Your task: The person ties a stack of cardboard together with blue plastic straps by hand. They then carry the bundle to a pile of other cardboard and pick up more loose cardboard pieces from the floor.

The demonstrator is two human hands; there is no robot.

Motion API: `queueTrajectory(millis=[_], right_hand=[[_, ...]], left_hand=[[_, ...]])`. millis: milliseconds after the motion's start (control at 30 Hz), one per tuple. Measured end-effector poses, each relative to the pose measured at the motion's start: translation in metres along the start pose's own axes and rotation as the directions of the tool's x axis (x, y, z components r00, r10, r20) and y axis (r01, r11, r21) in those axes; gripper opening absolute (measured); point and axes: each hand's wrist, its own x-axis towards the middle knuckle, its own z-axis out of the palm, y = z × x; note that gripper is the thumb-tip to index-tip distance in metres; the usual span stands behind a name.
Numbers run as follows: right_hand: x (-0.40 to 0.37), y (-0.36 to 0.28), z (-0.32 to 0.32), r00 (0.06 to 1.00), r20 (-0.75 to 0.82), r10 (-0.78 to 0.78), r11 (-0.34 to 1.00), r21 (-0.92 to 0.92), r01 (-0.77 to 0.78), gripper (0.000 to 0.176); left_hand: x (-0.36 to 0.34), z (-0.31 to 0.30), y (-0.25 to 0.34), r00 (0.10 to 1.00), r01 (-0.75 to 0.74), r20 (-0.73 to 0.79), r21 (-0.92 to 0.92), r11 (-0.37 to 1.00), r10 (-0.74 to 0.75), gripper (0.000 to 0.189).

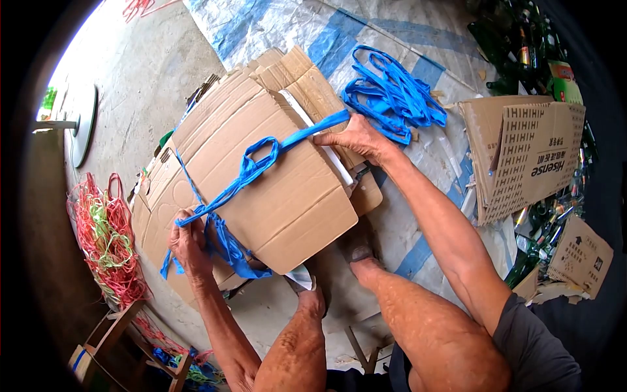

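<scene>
The fingers [185, 228] of the left hand [189, 247] are closed round the blue strap [251, 166] at the near left edge of the cardboard bundle [274, 196], with loose strap ends hanging below the fist. The fingers [330, 138] of the right hand [356, 138] pinch the same strap at the bundle's far right edge. The strap runs taut and diagonal between the two hands across the top sheet, with a looped knot near its middle. The bundle is a stack of flattened brown sheets lying on the ground in front of the person, its near edge just beside two bare feet [358, 251]. Beyond the right hand lies a heap of loose blue straps [392, 95] on a blue-and-white tarpaulin [339, 32]. To the right, a flattened carton [529, 153] reads "Hisense", with rows of repeated "H" marks and characters too small to read. Green glass bottles [516, 39] lie behind and below it, near a smaller printed cardboard piece [581, 256] whose text is illegible. At the left lies a tangle of red and green straps [104, 235], and a wooden stool [108, 340] stands near the lower edge.
</scene>
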Motion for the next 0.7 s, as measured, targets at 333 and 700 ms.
queueTrajectory(millis=[333, 700], right_hand=[[-0.001, 0.017, -0.007, 0.915, -0.348, -0.204, 0.93, -0.362, 0.07, 0.088], [-0.052, -0.093, 0.187, 0.523, 0.364, -0.771, 0.392, -0.376, 0.84, 0.058]], left_hand=[[-0.002, 0.003, 0.004, 0.997, -0.019, -0.075, -0.099, 0.995, 0.011, 0.028], [-0.007, 0.008, 0.009, 0.995, -0.083, -0.065, -0.016, 0.996, 0.082, 0.029]])
